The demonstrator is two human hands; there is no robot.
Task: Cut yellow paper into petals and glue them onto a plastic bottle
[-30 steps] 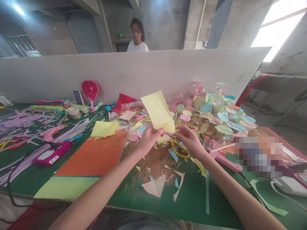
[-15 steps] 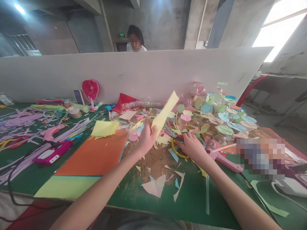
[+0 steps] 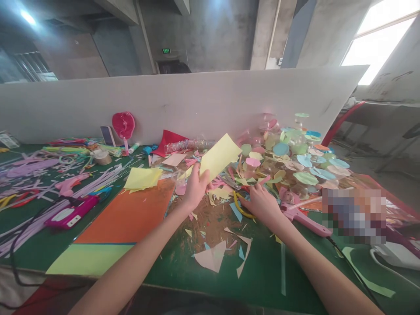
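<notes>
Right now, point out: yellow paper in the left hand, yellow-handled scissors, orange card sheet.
Yellow paper point(image 3: 219, 156): head view, middle of the sheet.
Yellow-handled scissors point(image 3: 236, 204): head view, on the yellow handle loop.
Orange card sheet point(image 3: 124, 221): head view, middle of the sheet.

You are facing a white partition board point(image 3: 164, 103) with bare concrete walls point(image 3: 213, 35) rising behind it. Daylight is pouring through a window point(image 3: 377, 43) on the far right, while a green exit sign point(image 3: 166, 50) is glowing above a far doorway point(image 3: 172, 68).
</notes>
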